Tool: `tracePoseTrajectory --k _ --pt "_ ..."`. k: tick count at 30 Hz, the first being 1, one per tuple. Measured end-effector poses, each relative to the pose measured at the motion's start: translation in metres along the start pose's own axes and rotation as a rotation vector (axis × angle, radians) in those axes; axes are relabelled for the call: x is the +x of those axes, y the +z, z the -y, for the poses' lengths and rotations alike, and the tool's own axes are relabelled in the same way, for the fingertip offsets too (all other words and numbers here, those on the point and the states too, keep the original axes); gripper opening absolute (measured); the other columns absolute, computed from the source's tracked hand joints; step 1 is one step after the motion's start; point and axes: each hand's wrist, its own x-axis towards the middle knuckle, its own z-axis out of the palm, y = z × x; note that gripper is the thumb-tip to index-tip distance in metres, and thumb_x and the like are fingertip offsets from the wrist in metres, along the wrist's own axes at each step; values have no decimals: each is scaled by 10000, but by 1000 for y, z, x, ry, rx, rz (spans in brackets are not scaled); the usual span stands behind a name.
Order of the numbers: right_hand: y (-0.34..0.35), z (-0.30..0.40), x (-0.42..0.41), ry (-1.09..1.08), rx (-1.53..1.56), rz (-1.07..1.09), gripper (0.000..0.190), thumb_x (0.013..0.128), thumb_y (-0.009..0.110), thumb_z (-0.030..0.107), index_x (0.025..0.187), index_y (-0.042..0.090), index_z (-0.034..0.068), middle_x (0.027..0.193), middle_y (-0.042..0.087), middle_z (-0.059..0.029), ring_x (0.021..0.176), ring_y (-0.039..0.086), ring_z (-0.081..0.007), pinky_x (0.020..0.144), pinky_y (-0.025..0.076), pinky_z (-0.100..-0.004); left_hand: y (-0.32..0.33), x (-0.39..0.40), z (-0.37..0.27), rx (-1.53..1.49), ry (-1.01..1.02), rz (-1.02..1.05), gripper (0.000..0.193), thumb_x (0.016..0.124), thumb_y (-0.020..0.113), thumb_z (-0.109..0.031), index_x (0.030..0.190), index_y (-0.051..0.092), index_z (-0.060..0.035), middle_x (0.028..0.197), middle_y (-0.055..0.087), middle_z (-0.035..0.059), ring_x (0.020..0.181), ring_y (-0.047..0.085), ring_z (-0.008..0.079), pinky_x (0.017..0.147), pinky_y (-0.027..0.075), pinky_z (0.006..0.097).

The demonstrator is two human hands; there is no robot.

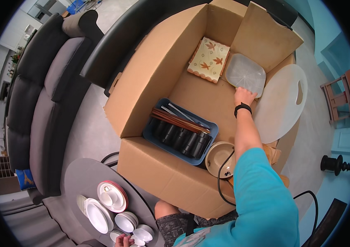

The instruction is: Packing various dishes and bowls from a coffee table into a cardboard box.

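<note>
My right hand point(245, 95), with a black band at the wrist, reaches into a large cardboard box point(150, 71) and touches the near edge of a translucent plastic container point(245, 74). I cannot tell whether its fingers grip it. Beside the container lies a leaf-patterned tray or plate point(210, 60). Nearer me in the box are a blue plastic basket point(179, 157) with chopsticks point(178, 121) and black cylindrical items point(181, 139), and a beige bowl point(219, 156). My left hand point(124, 240) is partly in view at the bottom edge, beside white bowls point(143, 233) on a round grey table point(82, 173).
A white oval cutting board point(281, 105) and a wooden board point(263, 34) lean at the box's right side. White plates point(97, 216) and a cup on stacked plates point(112, 197) stand on the table. A grey sofa point(45, 123) is at the left. A black cable point(221, 191) hangs over the box's near side.
</note>
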Motion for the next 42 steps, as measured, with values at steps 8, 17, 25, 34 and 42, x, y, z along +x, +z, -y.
tracePoseTrajectory --k 8,17,25,34,42 --pt "-22 7 -2 80 35 174 239 881 467 185 930 692 118 926 683 -97 899 645 -303 964 286 -569 -2 -2 4 -13 13 33 295 919 530 -188 1107 529 39 974 598 126 822 614 206 712 503 306" --pt "-98 37 -7 197 293 353 301 876 468 176 1122 627 106 1195 587 -118 1142 530 -331 964 358 -526 -14 -11 21 -53 51 35 302 923 527 -191 1122 529 36 972 604 122 802 621 203 689 503 298" --pt "-137 41 -25 122 566 430 316 875 463 185 1131 625 95 1214 575 -133 1136 532 -347 917 416 -510 -31 -36 40 -151 134 1 301 921 534 -201 1107 536 35 949 605 110 789 611 190 686 496 298" --pt "-96 29 -25 239 439 609 440 892 469 181 1315 442 65 1362 428 -128 1247 411 -337 978 359 -543 -40 -56 41 -192 79 -76 295 914 544 -178 1094 524 55 973 602 124 823 613 199 706 508 306" --pt "-52 8 7 234 444 619 346 883 479 150 1217 554 103 1288 522 -72 1207 477 -253 961 378 -485 -33 -32 59 -157 -41 -56 346 905 561 -191 1149 489 44 1020 586 139 828 613 227 720 513 332"
